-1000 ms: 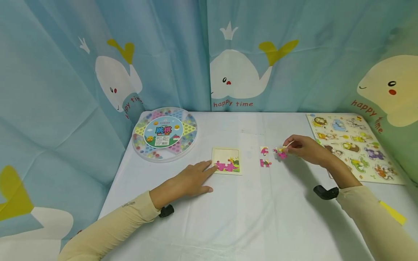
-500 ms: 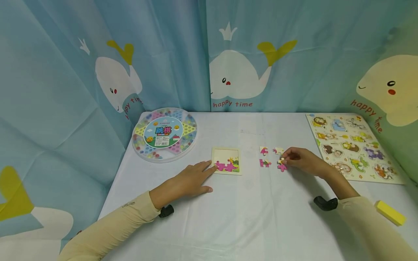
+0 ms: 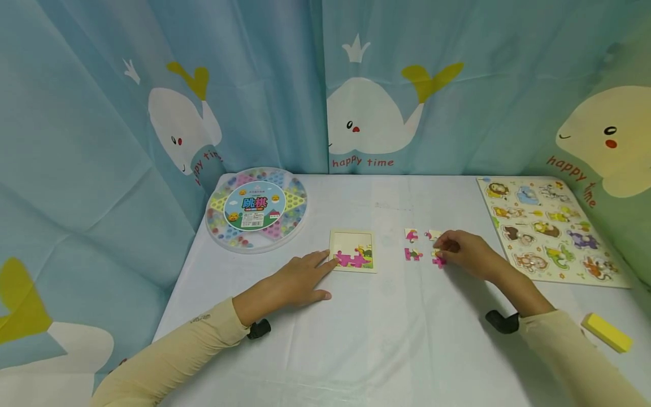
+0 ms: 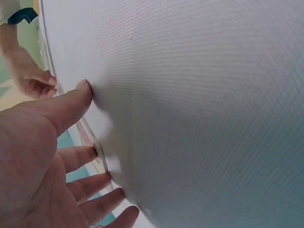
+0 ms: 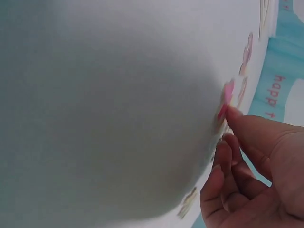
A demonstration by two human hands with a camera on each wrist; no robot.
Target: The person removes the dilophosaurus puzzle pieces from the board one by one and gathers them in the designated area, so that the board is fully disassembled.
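In the head view, my left hand [image 3: 300, 281] lies with fingers extended, its fingertips touching the left edge of a small wooden puzzle frame [image 3: 351, 271]. Pink and green pieces fill the frame's near part; its far part shows bare wood. My right hand [image 3: 469, 254] pinches a pink and yellow puzzle piece [image 5: 228, 95] between thumb and forefinger, low over the white table. Beside it lie two loose pieces at the left, an upper piece [image 3: 411, 234] and a lower piece [image 3: 413, 255]. Another piece [image 3: 432, 234], beyond the pinched one, is partly covered by my right hand.
A round marble checkers box [image 3: 256, 208] stands at the back left. An animal puzzle board [image 3: 554, 230] lies at the right, beyond my right hand. Nearer, by my right sleeve, is a yellow block [image 3: 607, 332]. A blue whale-print curtain [image 3: 285, 85] borders the table's far side.
My right hand has come nearer with the pink and yellow puzzle piece, lowering it beside the other loose pieces. The left hand and the frame have stayed in place.
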